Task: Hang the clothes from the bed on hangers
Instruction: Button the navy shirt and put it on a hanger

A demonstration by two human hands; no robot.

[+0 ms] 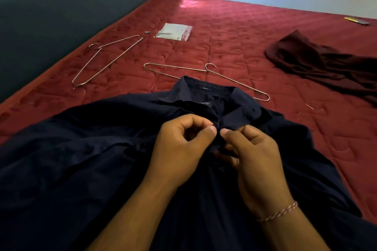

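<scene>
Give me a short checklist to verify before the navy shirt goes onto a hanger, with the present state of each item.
1. Both hands, left hand and right hand, pinch the navy shirt placket: ok.
2. Button fastened: cannot tell.
3. Near hanger free: not ok, the collar covers part of it.
4. Far hanger free: ok.
5. Maroon garment waits apart: ok.

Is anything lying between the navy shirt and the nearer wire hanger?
Nothing visible: the navy shirt collar already overlaps the nearer hanger, which lies on the bed. Both hands, left and right, pinch its placket.
</scene>
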